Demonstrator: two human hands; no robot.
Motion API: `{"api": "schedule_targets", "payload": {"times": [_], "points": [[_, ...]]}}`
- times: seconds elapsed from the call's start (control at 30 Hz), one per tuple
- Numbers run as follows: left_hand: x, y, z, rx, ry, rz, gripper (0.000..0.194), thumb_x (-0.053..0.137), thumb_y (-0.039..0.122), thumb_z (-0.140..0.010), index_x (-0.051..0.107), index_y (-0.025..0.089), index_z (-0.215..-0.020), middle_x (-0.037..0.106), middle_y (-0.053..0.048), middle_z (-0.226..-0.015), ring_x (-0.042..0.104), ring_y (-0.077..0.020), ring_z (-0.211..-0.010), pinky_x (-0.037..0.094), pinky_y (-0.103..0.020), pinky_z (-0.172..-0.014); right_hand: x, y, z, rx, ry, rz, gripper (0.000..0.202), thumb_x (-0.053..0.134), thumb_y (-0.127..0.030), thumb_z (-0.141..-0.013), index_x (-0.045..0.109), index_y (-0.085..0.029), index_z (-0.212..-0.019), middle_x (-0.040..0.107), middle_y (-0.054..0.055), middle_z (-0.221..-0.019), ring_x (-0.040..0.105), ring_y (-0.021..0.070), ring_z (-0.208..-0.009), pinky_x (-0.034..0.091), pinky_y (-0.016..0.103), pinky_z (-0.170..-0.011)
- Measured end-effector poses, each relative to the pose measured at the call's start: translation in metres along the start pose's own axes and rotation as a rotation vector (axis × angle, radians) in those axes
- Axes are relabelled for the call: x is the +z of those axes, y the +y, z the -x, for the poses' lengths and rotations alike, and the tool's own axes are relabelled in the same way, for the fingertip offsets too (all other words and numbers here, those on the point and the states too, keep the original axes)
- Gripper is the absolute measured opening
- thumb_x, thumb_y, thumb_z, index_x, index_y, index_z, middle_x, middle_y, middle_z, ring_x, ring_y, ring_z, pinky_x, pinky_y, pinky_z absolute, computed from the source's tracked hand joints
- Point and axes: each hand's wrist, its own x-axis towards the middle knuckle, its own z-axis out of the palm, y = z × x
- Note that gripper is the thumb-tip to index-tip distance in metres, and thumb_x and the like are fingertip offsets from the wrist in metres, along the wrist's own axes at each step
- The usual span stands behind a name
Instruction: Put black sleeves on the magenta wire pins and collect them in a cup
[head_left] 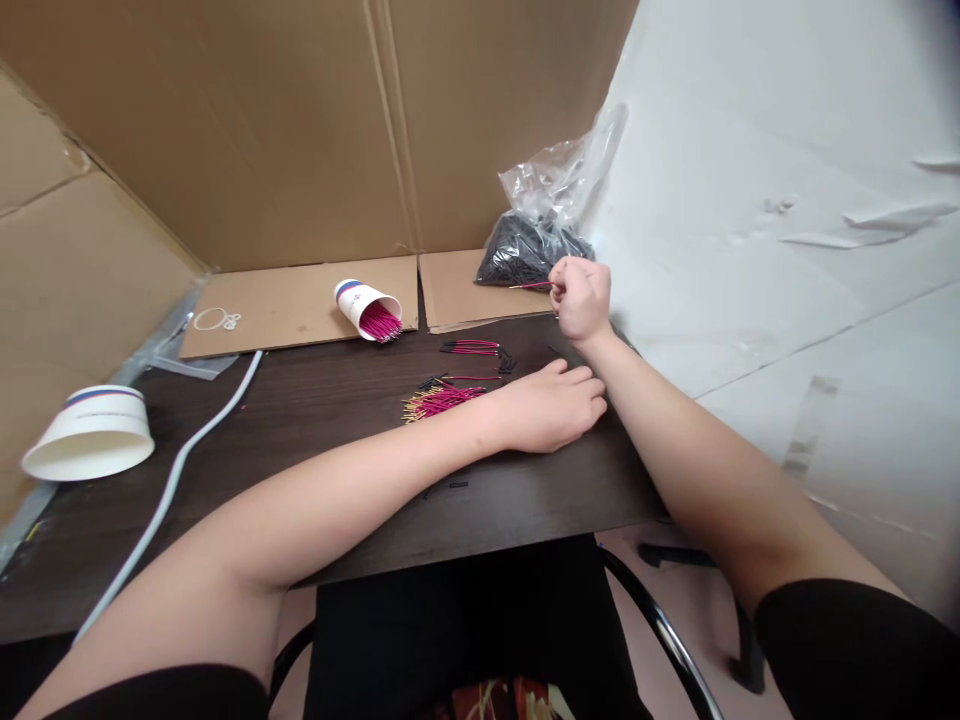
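My right hand is closed in a pinch on a thin red wire, held above the table with its gold-coloured end pointing left. Palm down over the dark table, my left hand has its fingers loosely bent and a little apart; I see nothing in it, though its underside is hidden. Left of it lies a pile of red wires with gold ends, partly covered by my left forearm. Behind that pile, several red wires with black ends lie in a row beside short black tubes.
A clear bag of small black pieces stands at the back right. A paper cup full of red wires lies tipped on cardboard. Leftward are another paper cup and a white cable. Cardboard walls enclose the table.
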Motion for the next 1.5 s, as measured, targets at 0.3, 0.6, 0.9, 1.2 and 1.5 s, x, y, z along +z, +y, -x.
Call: {"api": "schedule_targets", "payload": {"times": [0.3,0.6,0.9,1.2,1.5], "points": [[-0.035,-0.015,0.089,-0.551,0.360,0.744,0.012,0.074,0.025,-0.107,0.081,0.017,-0.101,0.084,-0.007,-0.094,0.075,-0.0194,-0.082,0.057,-0.034,-0.077,0.013,-0.013,0.014,0.194,-0.066,-0.259,0.045,0.066,-0.057,-0.095,0.049,-0.026,-0.067,0.037,-0.002,-0.060,0.035,0.0130,-0.056,0.026,0.030,-0.053],[-0.019,-0.056,0.163,-1.040,0.762,0.772,0.027,0.093,0.038,-0.092,0.093,0.019,-0.110,0.091,-0.012,-0.112,0.084,-0.0277,-0.103,0.066,-0.051,-0.110,0.036,-0.051,0.052,0.237,-0.353,-0.342,0.021,0.061,-0.037,-0.086,0.057,-0.024,-0.070,0.045,-0.002,-0.061,0.040,0.0131,-0.060,0.030,0.031,-0.060],[-0.016,-0.058,0.162,-1.042,0.765,0.884,0.021,0.091,0.034,-0.092,0.089,0.018,-0.106,0.090,-0.011,-0.110,0.083,-0.0251,-0.102,0.067,-0.049,-0.110,0.039,-0.062,0.064,0.152,-0.335,-0.137,0.022,0.060,-0.031,-0.093,0.062,-0.022,-0.073,0.053,-0.003,-0.062,0.044,0.0127,-0.061,0.034,0.033,-0.065],[-0.016,-0.056,0.162,-1.009,0.737,0.881,0.023,0.090,0.036,-0.093,0.090,0.018,-0.107,0.090,-0.011,-0.110,0.081,-0.0249,-0.102,0.065,-0.048,-0.107,0.040,-0.058,0.065,0.104,-0.326,-0.062,0.023,0.063,-0.030,-0.094,0.064,-0.022,-0.073,0.054,-0.001,-0.063,0.043,0.0145,-0.063,0.033,0.032,-0.066],[-0.015,-0.054,0.162,-1.001,0.728,0.860,0.023,0.090,0.035,-0.094,0.091,0.018,-0.108,0.090,-0.012,-0.110,0.083,-0.0256,-0.102,0.067,-0.048,-0.106,0.038,-0.057,0.065,0.051,-0.363,-0.005,0.020,0.066,-0.028,-0.093,0.063,-0.022,-0.075,0.055,-0.001,-0.063,0.044,0.0145,-0.061,0.033,0.031,-0.063]]}}
